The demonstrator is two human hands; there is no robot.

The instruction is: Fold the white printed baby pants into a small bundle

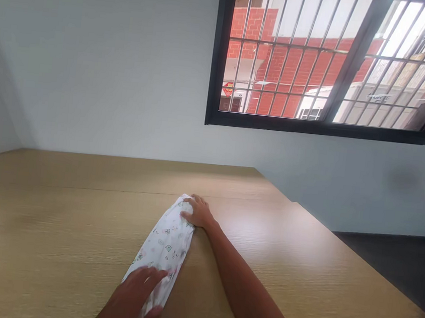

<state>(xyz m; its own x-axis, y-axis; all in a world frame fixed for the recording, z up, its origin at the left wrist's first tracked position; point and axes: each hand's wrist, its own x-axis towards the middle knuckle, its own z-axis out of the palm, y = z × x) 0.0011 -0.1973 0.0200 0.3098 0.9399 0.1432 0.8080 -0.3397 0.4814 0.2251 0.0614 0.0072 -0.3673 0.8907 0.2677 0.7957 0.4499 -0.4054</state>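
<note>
A long, narrow piece of white cloth (168, 238) with small printed figures lies on the wooden table, slanting away from me. It looks like a folded garment, but I cannot tell which kind. At its far end, my right hand (198, 212) rests on the fabric with its fingers spread. My left hand (140, 290) is over the near part, thumb apart from the fingers; whether it presses on the cloth is unclear. The nearest end of the cloth is partly hidden by the left hand and runs to the bottom of the view.
The light wooden table (56, 233) stretches wide on both sides, with a seam across it toward the back. Its right edge runs diagonally, with dark floor (388, 258) beyond. Behind stands a pale wall (111, 67) with a barred, dark-framed window (217, 78).
</note>
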